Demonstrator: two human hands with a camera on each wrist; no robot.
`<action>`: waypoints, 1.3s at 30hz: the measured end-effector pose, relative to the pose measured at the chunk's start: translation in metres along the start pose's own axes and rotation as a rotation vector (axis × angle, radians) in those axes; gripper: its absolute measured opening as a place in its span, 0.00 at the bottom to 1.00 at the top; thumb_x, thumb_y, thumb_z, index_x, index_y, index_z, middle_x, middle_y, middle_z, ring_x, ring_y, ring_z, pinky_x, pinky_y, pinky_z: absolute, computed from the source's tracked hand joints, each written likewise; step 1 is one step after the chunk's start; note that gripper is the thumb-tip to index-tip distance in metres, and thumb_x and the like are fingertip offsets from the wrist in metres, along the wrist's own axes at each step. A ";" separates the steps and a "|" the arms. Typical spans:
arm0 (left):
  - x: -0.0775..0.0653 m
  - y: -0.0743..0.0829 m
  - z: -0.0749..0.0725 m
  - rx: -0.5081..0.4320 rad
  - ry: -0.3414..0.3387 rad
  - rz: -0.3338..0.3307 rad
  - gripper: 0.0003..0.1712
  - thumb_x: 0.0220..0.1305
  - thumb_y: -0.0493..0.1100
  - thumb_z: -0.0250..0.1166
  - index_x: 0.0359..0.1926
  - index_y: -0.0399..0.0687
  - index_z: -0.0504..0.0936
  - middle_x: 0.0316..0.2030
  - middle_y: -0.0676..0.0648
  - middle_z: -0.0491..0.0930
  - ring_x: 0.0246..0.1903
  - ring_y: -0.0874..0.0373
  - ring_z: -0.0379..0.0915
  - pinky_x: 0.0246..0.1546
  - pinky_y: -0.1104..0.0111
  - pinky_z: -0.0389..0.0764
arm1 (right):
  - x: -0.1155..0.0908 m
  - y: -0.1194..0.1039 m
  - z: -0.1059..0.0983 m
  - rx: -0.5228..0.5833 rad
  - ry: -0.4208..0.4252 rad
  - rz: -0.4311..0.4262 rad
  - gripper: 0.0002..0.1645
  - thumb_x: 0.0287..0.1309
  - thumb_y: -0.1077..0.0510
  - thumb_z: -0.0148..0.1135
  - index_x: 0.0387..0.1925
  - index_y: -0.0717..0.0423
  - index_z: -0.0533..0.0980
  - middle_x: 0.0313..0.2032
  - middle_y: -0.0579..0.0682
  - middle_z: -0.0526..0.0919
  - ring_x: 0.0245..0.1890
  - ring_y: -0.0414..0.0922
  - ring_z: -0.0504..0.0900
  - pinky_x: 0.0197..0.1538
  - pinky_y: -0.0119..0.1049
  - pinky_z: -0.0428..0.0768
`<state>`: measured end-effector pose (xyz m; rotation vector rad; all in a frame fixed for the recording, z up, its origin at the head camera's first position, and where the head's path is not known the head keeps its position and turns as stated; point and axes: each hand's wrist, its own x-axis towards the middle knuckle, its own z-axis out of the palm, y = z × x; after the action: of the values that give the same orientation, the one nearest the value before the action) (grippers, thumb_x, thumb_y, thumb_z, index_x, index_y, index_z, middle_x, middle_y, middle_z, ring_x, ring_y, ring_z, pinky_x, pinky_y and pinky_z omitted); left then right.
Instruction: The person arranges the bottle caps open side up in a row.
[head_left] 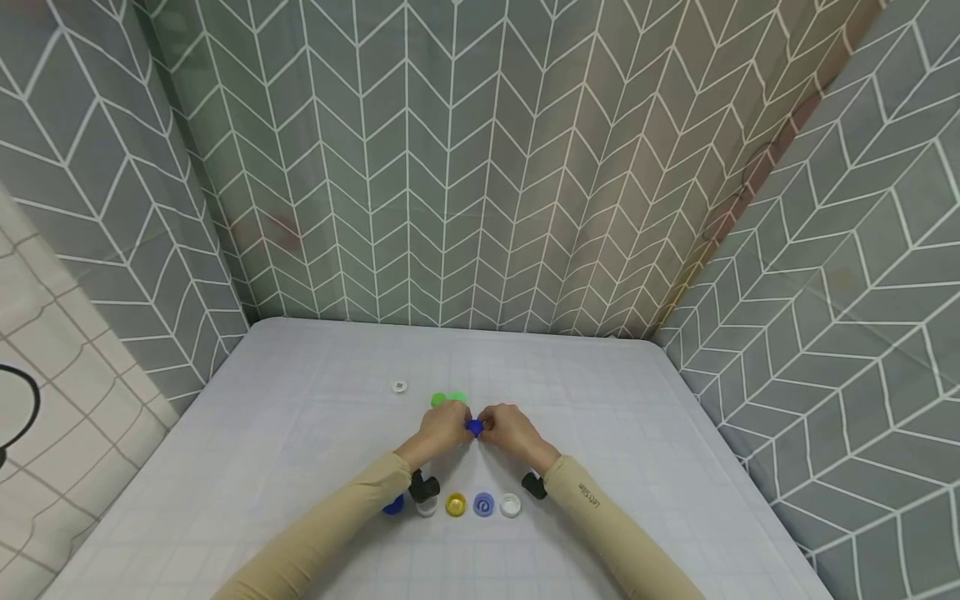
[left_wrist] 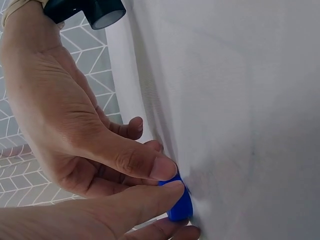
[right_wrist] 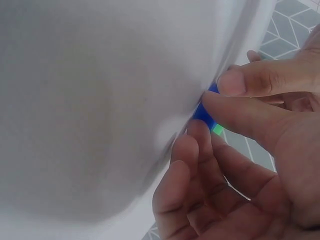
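Note:
Over the middle of the white table, both hands meet at a small blue plastic cap (head_left: 475, 427). My left hand (head_left: 446, 422) pinches it from the left, thumb and fingertips at its edge. From the other side my right hand (head_left: 512, 429) grips it too. The left wrist view shows the blue cap (left_wrist: 181, 204) between thumb tips, close against the white cloth. In the right wrist view the blue cap (right_wrist: 204, 115) is partly covered by fingers. Two green caps (head_left: 439, 400) lie just beyond the left hand.
Nearer the body runs a row of caps: a blue one (head_left: 393, 505) partly behind the left sleeve, a white one (head_left: 427, 507), a yellow one (head_left: 455, 504), a lavender one (head_left: 483, 504) and another white one (head_left: 510, 505). A small white round piece (head_left: 400, 387) lies farther back, left.

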<state>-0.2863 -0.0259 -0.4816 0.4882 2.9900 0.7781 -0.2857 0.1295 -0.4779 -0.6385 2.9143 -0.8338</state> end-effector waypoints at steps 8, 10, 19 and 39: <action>-0.001 0.002 -0.001 -0.014 -0.002 -0.025 0.10 0.49 0.40 0.74 0.34 0.42 0.86 0.26 0.51 0.82 0.22 0.62 0.71 0.24 0.70 0.71 | -0.002 0.000 -0.001 -0.042 0.019 -0.017 0.12 0.51 0.62 0.70 0.40 0.60 0.83 0.29 0.50 0.85 0.28 0.39 0.78 0.33 0.30 0.75; -0.001 0.002 -0.001 -0.024 -0.003 -0.026 0.10 0.49 0.40 0.74 0.33 0.42 0.86 0.25 0.51 0.82 0.21 0.62 0.71 0.23 0.70 0.71 | -0.003 0.000 -0.002 -0.052 0.020 -0.020 0.12 0.51 0.62 0.70 0.40 0.60 0.83 0.29 0.50 0.85 0.28 0.38 0.78 0.33 0.30 0.75; -0.002 0.005 -0.005 -0.043 0.018 0.010 0.09 0.50 0.40 0.74 0.33 0.42 0.87 0.26 0.49 0.85 0.21 0.63 0.71 0.24 0.71 0.72 | -0.007 -0.003 -0.010 -0.036 0.033 -0.033 0.12 0.51 0.64 0.69 0.40 0.60 0.83 0.29 0.50 0.86 0.29 0.39 0.79 0.33 0.31 0.75; -0.005 0.027 -0.027 -0.239 0.040 0.189 0.09 0.53 0.34 0.71 0.37 0.36 0.87 0.28 0.45 0.87 0.24 0.65 0.78 0.25 0.75 0.77 | -0.031 -0.016 -0.049 0.010 0.096 -0.069 0.12 0.55 0.61 0.67 0.42 0.61 0.81 0.32 0.51 0.86 0.31 0.40 0.81 0.32 0.29 0.77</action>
<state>-0.2756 -0.0175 -0.4455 0.7580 2.8601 1.1543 -0.2588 0.1544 -0.4299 -0.7224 2.9862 -0.9111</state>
